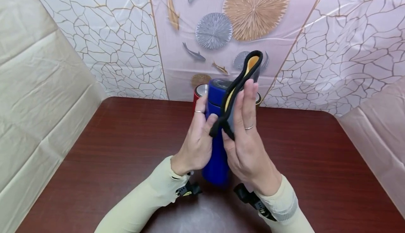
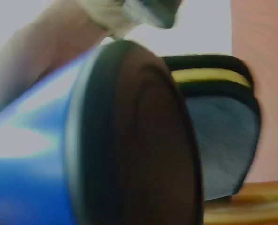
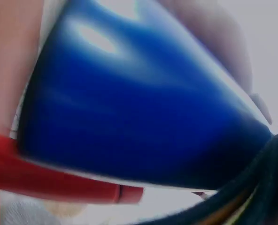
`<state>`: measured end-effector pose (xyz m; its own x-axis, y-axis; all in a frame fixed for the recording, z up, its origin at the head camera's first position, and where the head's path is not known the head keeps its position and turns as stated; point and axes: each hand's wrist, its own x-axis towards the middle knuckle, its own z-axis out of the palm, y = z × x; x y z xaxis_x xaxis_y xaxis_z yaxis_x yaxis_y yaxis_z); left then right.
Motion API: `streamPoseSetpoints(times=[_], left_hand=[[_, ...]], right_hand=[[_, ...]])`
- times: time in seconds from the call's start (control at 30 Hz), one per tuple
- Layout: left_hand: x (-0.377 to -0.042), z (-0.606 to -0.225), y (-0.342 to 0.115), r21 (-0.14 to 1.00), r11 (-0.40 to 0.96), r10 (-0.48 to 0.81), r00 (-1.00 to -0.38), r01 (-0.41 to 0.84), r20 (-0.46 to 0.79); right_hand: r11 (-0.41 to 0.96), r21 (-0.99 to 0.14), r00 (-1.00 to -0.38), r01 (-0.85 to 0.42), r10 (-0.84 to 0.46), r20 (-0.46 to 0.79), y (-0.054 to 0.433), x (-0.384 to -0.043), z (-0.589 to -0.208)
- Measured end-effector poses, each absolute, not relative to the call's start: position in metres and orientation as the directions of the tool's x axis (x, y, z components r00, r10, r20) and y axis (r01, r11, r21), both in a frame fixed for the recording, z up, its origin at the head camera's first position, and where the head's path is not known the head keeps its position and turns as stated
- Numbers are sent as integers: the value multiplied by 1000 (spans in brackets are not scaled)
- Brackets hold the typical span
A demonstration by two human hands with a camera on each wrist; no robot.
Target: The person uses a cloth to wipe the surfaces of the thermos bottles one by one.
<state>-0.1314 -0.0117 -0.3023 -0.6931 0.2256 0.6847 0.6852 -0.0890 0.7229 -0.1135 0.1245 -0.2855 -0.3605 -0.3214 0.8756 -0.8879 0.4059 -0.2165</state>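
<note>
My left hand (image 1: 196,145) grips a blue flask (image 1: 216,155) by its side, and the thumb lies at the edge of a folded cloth. The flask is lifted and tilted; its dark base (image 2: 143,140) faces the left wrist camera. The cloth (image 1: 232,99) has black edging, a yellow inner side and a grey outer side. My right hand (image 1: 250,148) holds it against the flask, long fingers along the grey side and thumb at its lower end. In the right wrist view the flask's blue wall (image 3: 139,103) hides most of the left hand.
Behind the blue flask, near the table's back edge, stand a red flask (image 1: 197,95) and a gold one (image 2: 251,204), both mostly hidden in the head view. The dark red-brown table (image 1: 126,141) meets patterned sheets (image 1: 120,32) at the back and sides.
</note>
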Motion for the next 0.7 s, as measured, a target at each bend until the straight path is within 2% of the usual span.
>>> streamPoseSetpoints(times=[0.07, 0.17, 0.27, 0.33, 0.53, 0.7], left_hand=[[-133, -297, -17, 719, -134, 166, -700, 682, 695], [-135, -287, -26, 718, -277, 64, -733, 639, 677], [-138, -278, -39, 681, -430, -54, -769, 593, 637], [-141, -272, -50, 645, -477, -134, -775, 597, 618], [-146, -254, -85, 600, -390, -317, -714, 699, 625], [-143, -247, -99, 619, -378, -387, -725, 688, 570]], right_hand=[[411, -176, -334, -894, -350, 875, 118, -113, -291], [418, -93, -287, -904, -429, 857, 107, -113, -300], [423, -30, -275, -906, -531, 802, 97, -110, -310], [424, 7, -273, -905, -595, 756, 93, -108, -317], [403, 71, -270, -912, -723, 636, 86, -105, -330], [400, 89, -278, -912, -764, 582, 83, -105, -332]])
